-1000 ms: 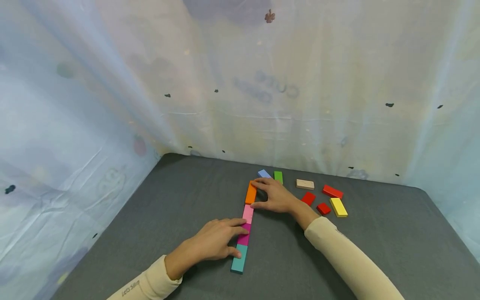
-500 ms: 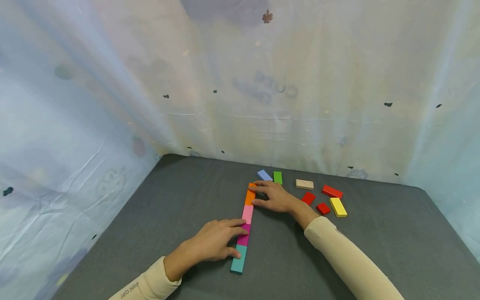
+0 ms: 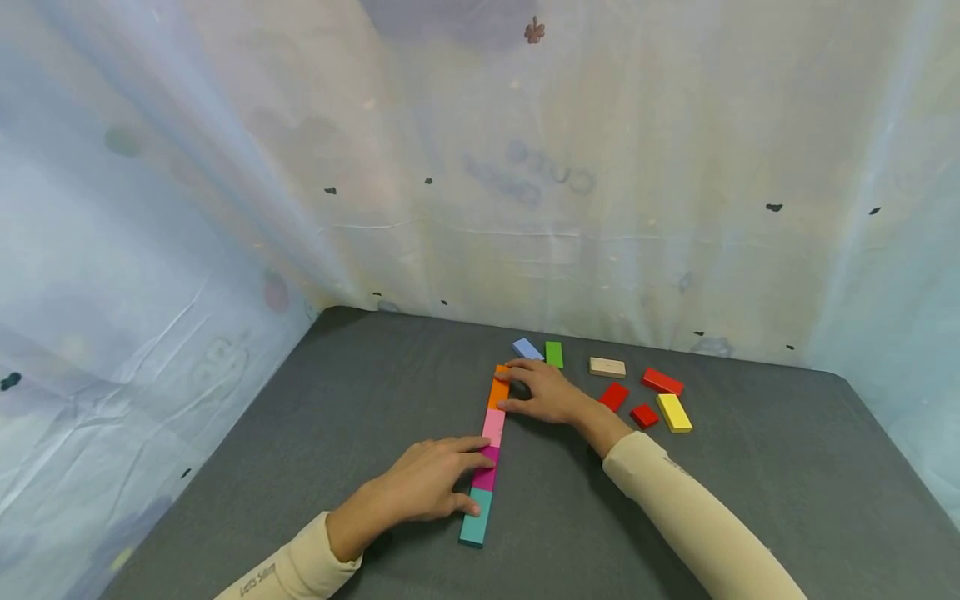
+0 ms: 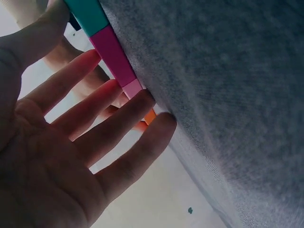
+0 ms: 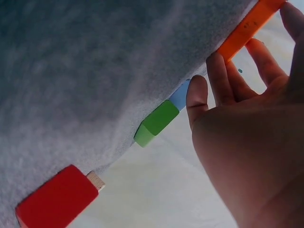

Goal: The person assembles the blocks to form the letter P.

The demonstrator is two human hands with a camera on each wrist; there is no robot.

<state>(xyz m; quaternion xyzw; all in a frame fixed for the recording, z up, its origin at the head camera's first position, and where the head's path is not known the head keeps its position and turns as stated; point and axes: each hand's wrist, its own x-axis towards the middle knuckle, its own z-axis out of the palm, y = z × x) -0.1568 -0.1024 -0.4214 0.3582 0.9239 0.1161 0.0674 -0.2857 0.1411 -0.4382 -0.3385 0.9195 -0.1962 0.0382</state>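
Blocks half covered by fingers, and sleeves cut short.
In the head view, the left hand [image 3: 427,479] covers part of the magenta block [image 3: 484,478], the right hand [image 3: 551,393] part of the orange block [image 3: 497,394]; both sleeves [image 3: 697,517] leave at the bottom edge, the right one's lettering too small to read. Wrist-view edges crop the teal block [image 4: 89,16] and a red block [image 5: 57,197].

Your head camera faces forward-down over the table [image 3: 360,392]; close-up wrist cameras face your left hand [image 4: 54,159] and right hand [image 5: 247,126], sharing the orange block [image 5: 249,31].
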